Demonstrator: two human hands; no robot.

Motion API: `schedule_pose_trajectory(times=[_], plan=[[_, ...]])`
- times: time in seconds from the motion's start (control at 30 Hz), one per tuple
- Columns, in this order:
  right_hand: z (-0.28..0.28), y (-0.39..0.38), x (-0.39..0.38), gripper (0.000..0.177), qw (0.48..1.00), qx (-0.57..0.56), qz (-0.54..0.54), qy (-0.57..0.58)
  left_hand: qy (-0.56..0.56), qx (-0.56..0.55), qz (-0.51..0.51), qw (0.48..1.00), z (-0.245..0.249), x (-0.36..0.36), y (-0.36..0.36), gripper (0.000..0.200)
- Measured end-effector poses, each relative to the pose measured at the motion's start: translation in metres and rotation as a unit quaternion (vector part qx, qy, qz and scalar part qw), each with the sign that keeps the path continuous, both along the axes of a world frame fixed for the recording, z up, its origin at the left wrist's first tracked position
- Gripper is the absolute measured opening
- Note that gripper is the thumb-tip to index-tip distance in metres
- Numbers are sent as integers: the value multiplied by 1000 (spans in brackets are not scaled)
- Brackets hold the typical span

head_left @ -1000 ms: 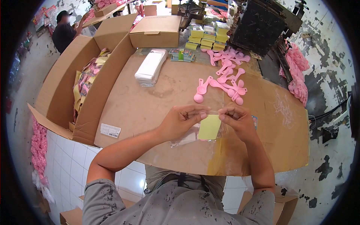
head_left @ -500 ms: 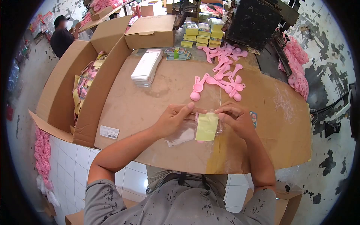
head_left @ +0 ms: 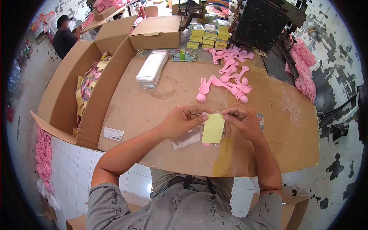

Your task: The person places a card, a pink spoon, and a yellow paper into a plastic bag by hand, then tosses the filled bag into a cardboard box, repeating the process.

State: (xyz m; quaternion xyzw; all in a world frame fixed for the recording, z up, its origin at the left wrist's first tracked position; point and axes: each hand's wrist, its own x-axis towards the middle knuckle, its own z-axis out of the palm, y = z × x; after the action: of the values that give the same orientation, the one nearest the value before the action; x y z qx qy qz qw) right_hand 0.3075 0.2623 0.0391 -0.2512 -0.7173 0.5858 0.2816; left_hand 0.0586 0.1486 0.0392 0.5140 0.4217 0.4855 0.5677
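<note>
Close to the front of the table I hold a clear plastic bag with a yellow card (head_left: pixel 212 129) in it. A bit of something pink shows below the card's lower edge. My left hand (head_left: pixel 183 122) pinches the bag's top left corner between thumb and fingers. At the top right corner, my right hand (head_left: pixel 244 120) pinches the bag in the same way. Under my left wrist lie flat clear bags (head_left: pixel 187 138). Beside my right hand a small printed card (head_left: pixel 260 121) is partly covered. Pink measuring spoons (head_left: pixel 227 78) lie in a loose heap beyond my hands.
A stack of clear bags (head_left: pixel 152 69) and a bundle of printed cards (head_left: pixel 183 54) sit farther back. Stacks of yellow cards (head_left: pixel 209 34) stand behind the spoons. An open carton (head_left: pixel 109 86) with filled packets borders the left side. A black machine (head_left: pixel 257 23) stands back right.
My left thumb and fingers have closed on the bag's top left corner, where they were more stretched out before. The right hand keeps its pinch, and the bag has hardly moved.
</note>
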Motion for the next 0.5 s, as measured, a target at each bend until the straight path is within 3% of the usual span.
schedule_pose_trajectory(times=[0.1, 0.17, 0.3, 0.4, 0.47, 0.5], plan=[[-2, 0, -2, 21, 999, 32, -4, 8, 15, 1, 6, 1000, 1, -1, -1, 29], [7, -11, -5, 27, 999, -22, -3, 45, 14, 6, 9, 1000, 1, -3, -1, 30], [0, -17, -7, 40, 996, -77, 42, -4, -7, 37, 31, 999, 4, -5, 1, 35], [14, -10, -2, 40, 996, 4, 55, -65, -74, 91, 64, 991, -3, 3, 5, 38], [18, -12, -2, 38, 997, 31, 61, -22, -99, 96, 86, 987, -3, 9, 3, 39], [20, -13, -1, 37, 997, 44, 64, -1, -44, 83, 53, 994, -6, 6, 3, 35]])
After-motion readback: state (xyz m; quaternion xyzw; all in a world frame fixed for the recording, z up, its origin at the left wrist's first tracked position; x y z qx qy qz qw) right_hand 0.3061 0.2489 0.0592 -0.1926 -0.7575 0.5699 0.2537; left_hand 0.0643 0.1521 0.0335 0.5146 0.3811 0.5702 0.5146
